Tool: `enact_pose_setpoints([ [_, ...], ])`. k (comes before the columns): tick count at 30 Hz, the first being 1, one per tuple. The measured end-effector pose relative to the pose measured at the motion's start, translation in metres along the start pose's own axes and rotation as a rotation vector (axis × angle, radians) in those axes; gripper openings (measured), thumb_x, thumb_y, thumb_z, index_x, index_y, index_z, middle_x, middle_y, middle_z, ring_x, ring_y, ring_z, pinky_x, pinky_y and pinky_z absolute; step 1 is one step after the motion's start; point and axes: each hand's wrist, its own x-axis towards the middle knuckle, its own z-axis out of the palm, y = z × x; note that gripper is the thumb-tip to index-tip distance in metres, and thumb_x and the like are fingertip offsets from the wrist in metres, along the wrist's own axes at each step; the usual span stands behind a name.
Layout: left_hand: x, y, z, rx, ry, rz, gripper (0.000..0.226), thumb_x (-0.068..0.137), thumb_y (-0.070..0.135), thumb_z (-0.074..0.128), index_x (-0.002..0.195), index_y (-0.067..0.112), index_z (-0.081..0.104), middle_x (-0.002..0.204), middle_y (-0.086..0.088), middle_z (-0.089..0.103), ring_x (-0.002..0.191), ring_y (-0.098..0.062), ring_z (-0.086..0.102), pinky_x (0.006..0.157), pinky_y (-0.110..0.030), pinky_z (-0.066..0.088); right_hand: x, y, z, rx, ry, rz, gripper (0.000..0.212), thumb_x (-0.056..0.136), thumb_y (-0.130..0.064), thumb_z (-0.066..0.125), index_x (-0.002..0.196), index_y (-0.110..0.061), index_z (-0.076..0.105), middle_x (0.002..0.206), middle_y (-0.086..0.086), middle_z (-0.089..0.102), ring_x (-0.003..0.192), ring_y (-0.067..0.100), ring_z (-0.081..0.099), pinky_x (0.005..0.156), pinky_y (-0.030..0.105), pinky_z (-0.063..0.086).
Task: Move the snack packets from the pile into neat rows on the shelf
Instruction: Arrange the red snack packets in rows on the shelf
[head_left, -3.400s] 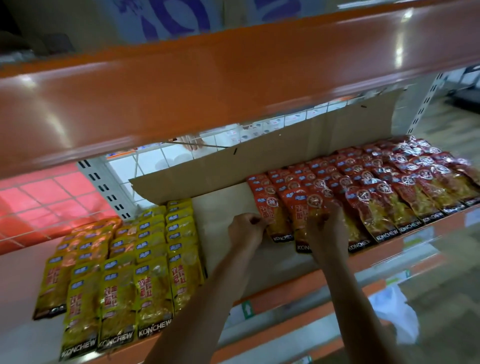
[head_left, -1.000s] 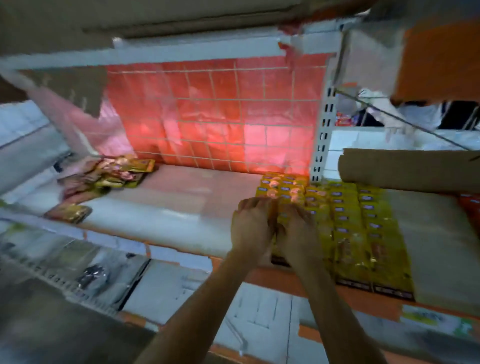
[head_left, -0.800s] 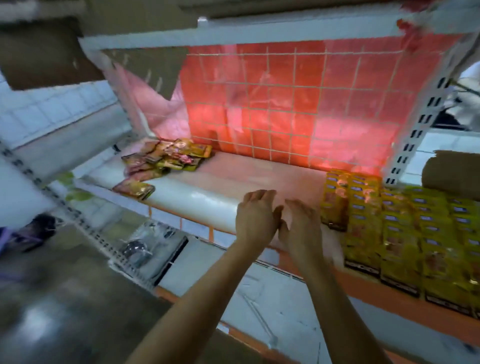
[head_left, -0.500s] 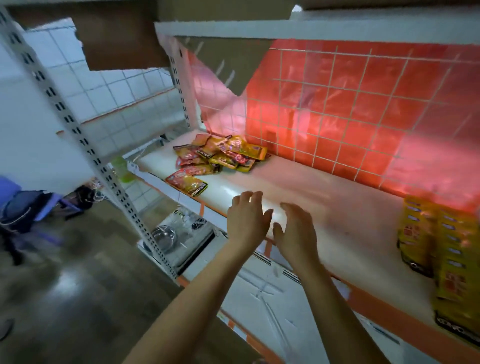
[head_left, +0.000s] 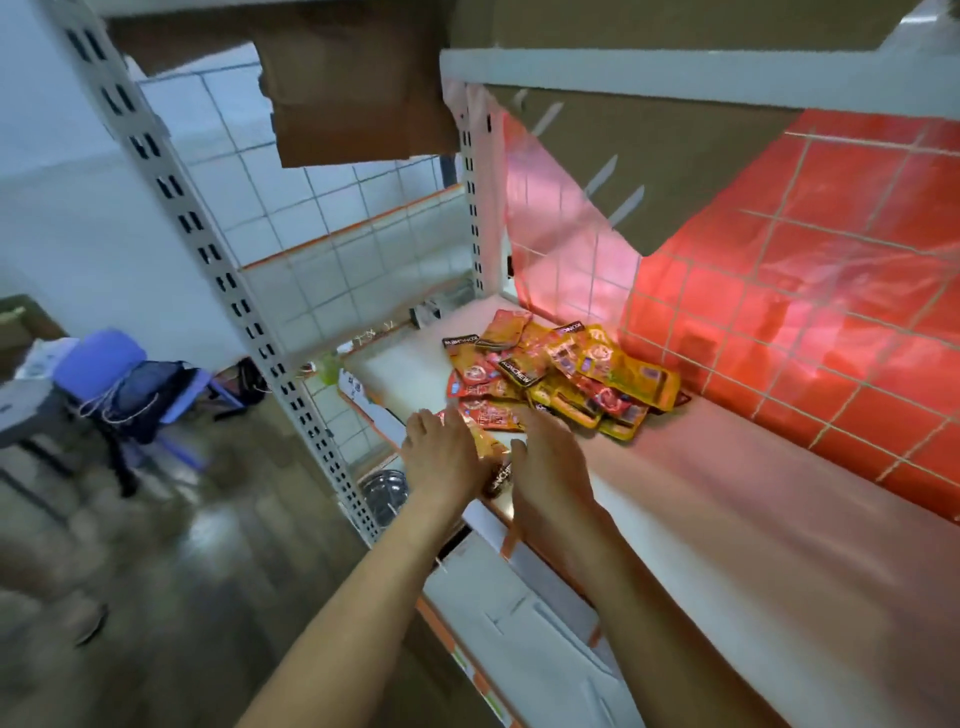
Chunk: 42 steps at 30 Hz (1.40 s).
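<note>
- A loose pile of glossy foil snack packets, flat rectangular pouches in red, orange and yellow with dark printed bands, lies overlapping and askew at the far left end of the shelf, close against the back grid.
- One orange packet lies apart from the pile at the near edge of the shelf. Its dark band shows in the gap between the two hands.
- The left hand is stretched forward, palm down, with its fingers straight and close together, and it covers the left side of that packet. Whether it touches the packet cannot be told.
- The right hand reaches forward just beside it, turned slightly on edge, fingers straight and together with the tips blurred. It holds nothing.
- Both forearms are bare and rise from the near bottom edge, converging toward the shelf.
- The smooth pale shelf has an orange front lip and takes a pink tint from behind.
- The back grid is thin wire squares over shiny red sheeting.
- A flap of brown corrugated cardboard hangs down over the upper part of the grid.
- A grey slotted metal upright stands at left.
- A steel bowl sits lower down, beside the upright.
- Far left, a blue chair carries a dark bag on a glossy brown floor.
</note>
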Motion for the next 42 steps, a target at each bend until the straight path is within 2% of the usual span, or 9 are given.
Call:
enact_pose_setpoints([
  [8, 0.026, -0.011, 0.004, 0.089, 0.031, -0.023, 0.071, 0.076, 0.056, 0.067, 0.127, 0.011, 0.044, 0.123, -0.009, 0.051, 0.116, -0.029, 0.045, 0.092, -0.033, 0.040, 0.031, -0.002, 0.036, -0.115, 0.055, -0.074, 0.023, 0.085, -0.021, 0.059, 0.107, -0.020, 0.064, 0.104, 0.000, 0.067, 0.098, 0.021, 0.062, 0.081, 0.033, 0.049],
  [16, 0.005, -0.001, 0.003, -0.447, 0.144, 0.120, 0.101, 0.066, 0.033, 0.082, 0.147, 0.024, 0.023, 0.133, -0.006, 0.035, 0.108, -0.032, 0.054, 0.079, -0.038, 0.047, 0.004, 0.006, 0.025, -0.457, 0.181, 0.026, 0.014, 0.080, -0.017, 0.064, 0.093, -0.023, 0.064, 0.099, -0.002, 0.054, 0.095, 0.021, 0.049, 0.073, 0.032, 0.035],
  [20, -0.009, 0.010, 0.004, -0.587, 0.096, 0.021, 0.122, 0.063, 0.022, 0.087, 0.152, 0.030, 0.004, 0.147, -0.017, 0.024, 0.124, -0.039, 0.046, 0.094, -0.044, 0.045, -0.011, 0.018, 0.011, -0.381, 0.172, 0.118, 0.026, 0.090, -0.014, 0.050, 0.109, -0.029, 0.057, 0.117, 0.000, 0.055, 0.111, 0.024, 0.045, 0.087, 0.037, 0.037],
  [22, -0.017, 0.016, 0.004, -0.654, 0.097, 0.023, 0.124, 0.063, 0.018, 0.085, 0.152, 0.030, 0.001, 0.142, -0.019, 0.038, 0.121, -0.038, 0.049, 0.092, -0.043, 0.046, -0.019, 0.022, 0.003, -0.387, 0.128, 0.144, 0.039, 0.089, -0.009, 0.048, 0.122, -0.029, 0.050, 0.122, 0.000, 0.054, 0.115, 0.023, 0.044, 0.089, 0.039, 0.037],
  [26, -0.038, 0.025, 0.002, -0.779, 0.068, -0.026, 0.112, 0.070, 0.015, 0.078, 0.152, 0.030, 0.003, 0.106, -0.011, 0.067, 0.099, -0.032, 0.064, 0.084, -0.045, 0.053, -0.036, 0.026, -0.016, -0.413, 0.119, 0.268, 0.038, 0.081, -0.026, 0.063, 0.116, -0.018, 0.051, 0.119, 0.002, 0.053, 0.110, 0.023, 0.045, 0.079, 0.036, 0.034],
  [30, -0.067, 0.029, 0.000, -0.928, -0.039, -0.081, 0.089, 0.067, 0.030, 0.079, 0.144, 0.022, 0.036, 0.114, -0.004, 0.066, 0.104, -0.022, 0.064, 0.091, -0.041, 0.052, -0.061, 0.038, -0.039, -0.394, 0.007, 0.343, 0.062, 0.072, -0.045, 0.072, 0.118, -0.010, 0.048, 0.120, 0.009, 0.048, 0.113, 0.028, 0.043, 0.084, 0.035, 0.039],
  [33, -0.092, 0.033, 0.004, -0.958, -0.061, -0.052, 0.061, 0.059, 0.046, 0.067, 0.115, 0.022, 0.064, 0.102, 0.002, 0.071, 0.094, -0.017, 0.067, 0.085, -0.040, 0.054, -0.089, 0.045, -0.053, -0.217, 0.068, 0.400, 0.059, 0.078, -0.036, 0.071, 0.119, -0.006, 0.042, 0.122, 0.015, 0.052, 0.115, 0.034, 0.048, 0.087, 0.037, 0.044],
  [36, -0.123, 0.044, 0.007, -1.028, -0.069, 0.003, 0.032, 0.069, 0.040, 0.067, 0.097, 0.027, 0.064, 0.094, 0.005, 0.071, 0.089, -0.015, 0.067, 0.081, -0.037, 0.055, -0.123, 0.050, -0.069, -0.026, 0.139, 0.444, 0.042, 0.088, -0.026, 0.060, 0.117, -0.004, 0.039, 0.116, 0.021, 0.060, 0.107, 0.040, 0.057, 0.079, 0.038, 0.045],
  [42, -0.182, 0.087, 0.009, -1.222, -0.214, 0.084, 0.020, 0.084, 0.023, 0.069, 0.102, 0.025, 0.061, 0.098, -0.004, 0.071, 0.088, -0.020, 0.069, 0.080, -0.041, 0.057, -0.199, 0.077, -0.107, 0.152, 0.340, 0.438, 0.031, 0.092, -0.019, 0.053, 0.122, -0.011, 0.050, 0.118, 0.014, 0.063, 0.106, 0.036, 0.058, 0.083, 0.037, 0.045],
])
